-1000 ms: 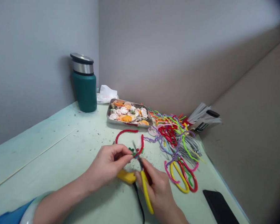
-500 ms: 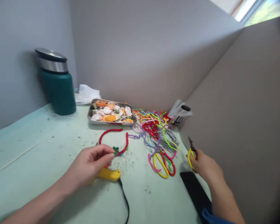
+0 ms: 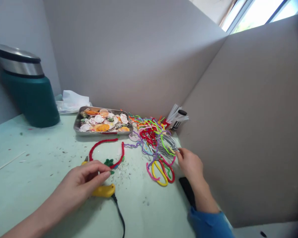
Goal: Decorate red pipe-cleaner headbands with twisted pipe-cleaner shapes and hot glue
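My left hand [image 3: 89,181] pinches a dark green pipe cleaner flower [image 3: 108,162] between thumb and fingertips, close beside a curved red pipe cleaner [image 3: 91,150] on the table. Below that hand lies a yellow glue gun [image 3: 104,190] with a black cord, partly covered by it. My right hand [image 3: 191,167] is at the table's right side, its fingers closed at the edge of a bundle of grey pipe cleaners [image 3: 170,142]. What those fingers grip, if anything, is hidden. Large scissors [image 3: 160,173] with yellow and red handles lie left of it among coloured pipe cleaners [image 3: 149,134].
A metal tray [image 3: 103,133] of painted shells stands near the back wall. Left of it are white tissues [image 3: 75,99] and a large green bottle [image 3: 31,99]. A small container [image 3: 178,121] leans at the right wall. A black flat object [image 3: 187,191] lies under my right forearm.
My right hand has moved from the small yellow-handled scissors' spot to the grey pipe cleaners; those scissors no longer show. The view has turned right. My left hand keeps its pinch.
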A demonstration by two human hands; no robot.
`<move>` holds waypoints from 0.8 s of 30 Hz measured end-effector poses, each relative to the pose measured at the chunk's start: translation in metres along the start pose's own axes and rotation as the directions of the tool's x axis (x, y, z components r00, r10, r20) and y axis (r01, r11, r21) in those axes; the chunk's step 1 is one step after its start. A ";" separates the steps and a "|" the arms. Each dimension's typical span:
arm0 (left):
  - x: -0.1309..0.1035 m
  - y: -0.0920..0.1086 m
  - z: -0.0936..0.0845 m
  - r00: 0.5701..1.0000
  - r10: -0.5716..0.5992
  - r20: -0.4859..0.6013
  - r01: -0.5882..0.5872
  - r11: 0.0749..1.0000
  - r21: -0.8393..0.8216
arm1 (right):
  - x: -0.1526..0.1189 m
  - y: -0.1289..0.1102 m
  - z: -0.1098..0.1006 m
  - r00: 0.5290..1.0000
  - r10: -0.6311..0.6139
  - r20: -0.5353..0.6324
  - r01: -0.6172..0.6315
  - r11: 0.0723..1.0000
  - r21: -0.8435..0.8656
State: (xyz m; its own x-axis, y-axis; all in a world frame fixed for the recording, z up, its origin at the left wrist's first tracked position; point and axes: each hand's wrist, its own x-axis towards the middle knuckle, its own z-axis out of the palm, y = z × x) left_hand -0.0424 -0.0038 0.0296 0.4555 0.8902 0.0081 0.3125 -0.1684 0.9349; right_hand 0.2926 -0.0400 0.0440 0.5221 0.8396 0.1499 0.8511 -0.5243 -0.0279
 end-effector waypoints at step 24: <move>0.003 -0.004 0.001 0.945 -0.265 0.190 0.304 0.927 -0.221 | -0.088 -0.144 0.022 0.780 -0.603 -0.166 0.369 0.230 0.900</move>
State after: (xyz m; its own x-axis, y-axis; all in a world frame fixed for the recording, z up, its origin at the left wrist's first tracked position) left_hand -0.0415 -0.0011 0.0256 0.5064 0.8055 -0.3078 0.2441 0.2085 0.9471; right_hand 0.1250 -0.0355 0.0134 -0.1151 0.9476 0.2979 0.4381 0.3176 -0.8410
